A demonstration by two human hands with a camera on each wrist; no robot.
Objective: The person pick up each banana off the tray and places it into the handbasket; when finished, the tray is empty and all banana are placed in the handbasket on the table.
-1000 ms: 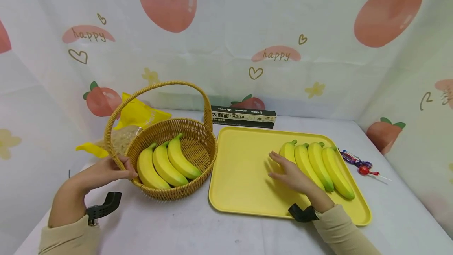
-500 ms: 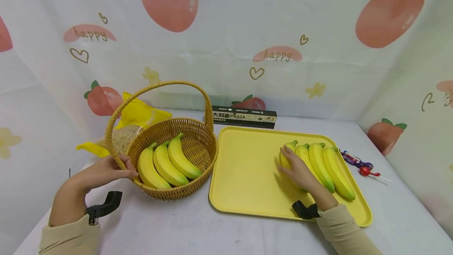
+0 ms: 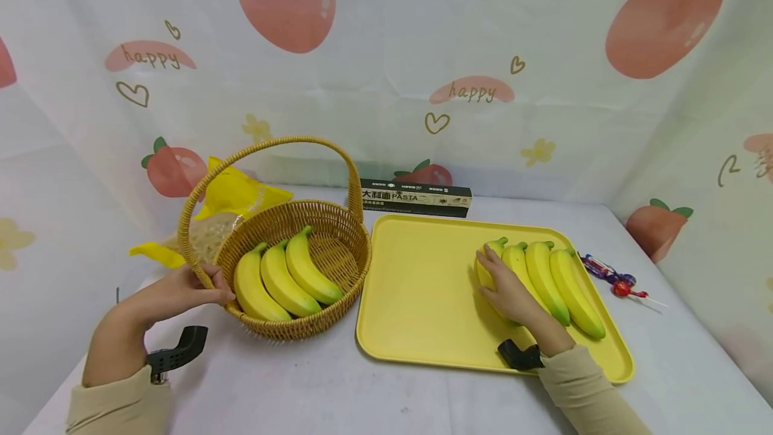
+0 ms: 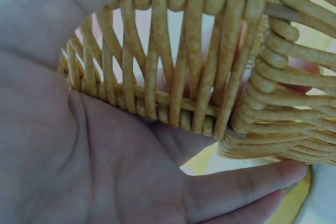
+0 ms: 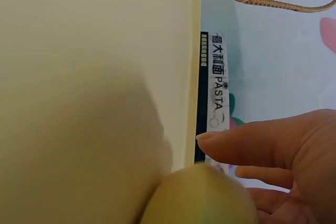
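Three bananas [image 3: 284,282] in wicker basket [image 3: 338,220], rim gripped by left hand [image 3: 175,294]. Four on yellow tray [image 3: 417,287]; right hand [image 3: 510,294] curled over leftmost banana [image 3: 490,262]. Behind: pasta box [image 3: 415,198], yellow bag [image 3: 232,197]; lollipop [image 3: 622,289] beside tray. Left wrist view: palm against weave. Right wrist view: fingers over banana tip.

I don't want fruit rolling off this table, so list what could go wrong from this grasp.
1. The right hand curls round only the leftmost banana of a touching row; lifting it may nudge the neighbouring banana on the yellow tray.
2. The wicker basket already holds three bananas, so a fourth could land badly.
3. The left hand grips the basket only at its handle base; it might tip.
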